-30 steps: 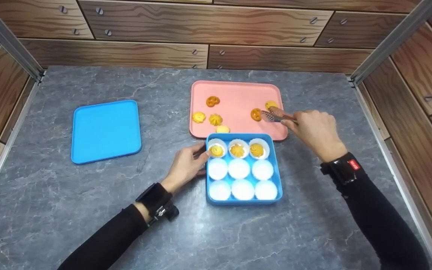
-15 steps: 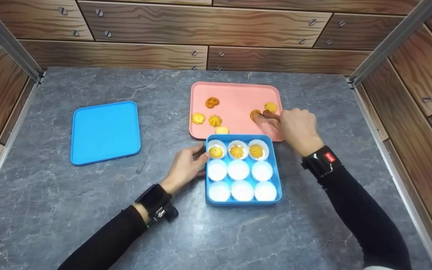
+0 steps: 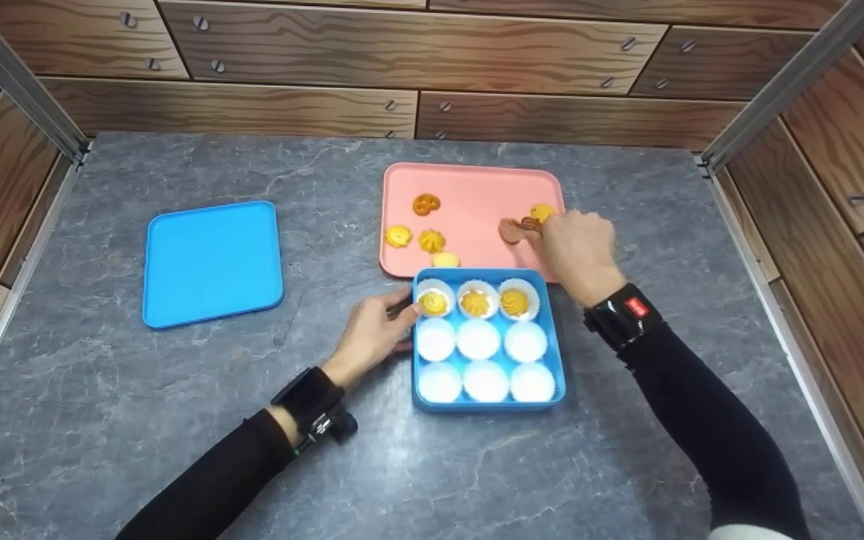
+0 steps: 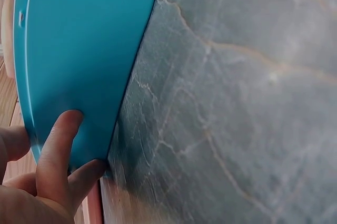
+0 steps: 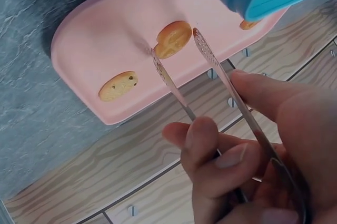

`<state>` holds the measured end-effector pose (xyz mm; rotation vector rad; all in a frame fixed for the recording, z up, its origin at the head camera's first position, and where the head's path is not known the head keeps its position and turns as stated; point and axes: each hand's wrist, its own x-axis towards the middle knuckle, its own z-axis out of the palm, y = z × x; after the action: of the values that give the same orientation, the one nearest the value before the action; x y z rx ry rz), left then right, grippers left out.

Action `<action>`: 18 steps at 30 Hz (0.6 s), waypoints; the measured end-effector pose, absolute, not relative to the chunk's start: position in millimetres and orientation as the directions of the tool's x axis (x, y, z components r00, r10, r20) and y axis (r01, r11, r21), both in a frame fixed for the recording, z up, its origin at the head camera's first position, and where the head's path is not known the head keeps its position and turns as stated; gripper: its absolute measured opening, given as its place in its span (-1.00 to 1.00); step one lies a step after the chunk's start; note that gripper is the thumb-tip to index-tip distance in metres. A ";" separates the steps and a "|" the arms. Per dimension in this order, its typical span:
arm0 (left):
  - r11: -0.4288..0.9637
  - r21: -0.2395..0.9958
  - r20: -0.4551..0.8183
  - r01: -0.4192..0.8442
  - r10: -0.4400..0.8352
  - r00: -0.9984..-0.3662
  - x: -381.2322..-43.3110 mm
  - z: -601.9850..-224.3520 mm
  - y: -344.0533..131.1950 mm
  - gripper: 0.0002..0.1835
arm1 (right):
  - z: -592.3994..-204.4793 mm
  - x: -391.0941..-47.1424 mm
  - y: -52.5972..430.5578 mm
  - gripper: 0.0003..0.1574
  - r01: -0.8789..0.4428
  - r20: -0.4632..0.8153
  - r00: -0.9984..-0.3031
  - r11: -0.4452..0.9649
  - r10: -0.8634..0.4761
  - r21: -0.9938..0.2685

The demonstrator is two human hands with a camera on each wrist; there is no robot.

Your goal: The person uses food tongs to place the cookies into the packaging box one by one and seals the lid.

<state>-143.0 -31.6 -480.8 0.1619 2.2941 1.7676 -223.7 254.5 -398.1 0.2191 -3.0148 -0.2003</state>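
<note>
My left hand [image 3: 373,328] holds the left side of a blue box [image 3: 558,352], thumb at the rim; in the left wrist view its fingers lie against the outer wall. White paper cups [image 3: 478,339] fill the box in rows. The far row's cups hold piped cookies [image 3: 475,302]. My right hand [image 3: 579,251] grips metal tongs [image 5: 239,100] over the pink tray [image 3: 477,184]. In the right wrist view, the spread tong tips stand on either side of a pretzel-shaped cookie [image 5: 174,39]. A round chip-dotted cookie [image 5: 118,86] lies nearby on the tray.
A pretzel cookie [image 3: 426,203], flower-shaped cookies [image 3: 431,241] and a pale round cookie [image 3: 445,259] lie on the tray's left part. A blue lid [image 3: 213,262] lies far left on the grey marbled table [image 3: 312,187]. Wood-patterned walls [image 3: 402,49] enclose the back and sides.
My right hand has moved left with the tongs, whose tips now come over the right-hand pretzel cookie. The left hand and blue box stay where they were.
</note>
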 end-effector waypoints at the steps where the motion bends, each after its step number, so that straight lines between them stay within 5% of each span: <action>1: 0.255 0.965 -0.125 -0.063 0.235 -0.964 -143.2 -480.9 -31.6 -0.46 | -398.3 -224.0 253.7 -0.40 -0.142 0.101 -0.982 0.980 -0.156 0.139; 10: 0.281 0.959 -0.100 -0.032 0.231 -0.968 -143.9 -481.6 -31.8 -0.48 | -402.4 -227.2 248.5 -0.37 -0.162 0.133 -0.975 0.978 -0.180 0.135; 18: 0.193 0.972 -0.179 -0.135 0.232 -0.956 -143.8 -480.7 -31.1 -0.47 | -407.2 -228.7 243.8 -0.37 -0.179 0.200 -0.957 0.970 -0.211 0.164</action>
<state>-143.8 -31.1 -480.7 0.0912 2.1861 1.8284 -228.7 243.8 -407.2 0.2905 -2.9013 -0.2121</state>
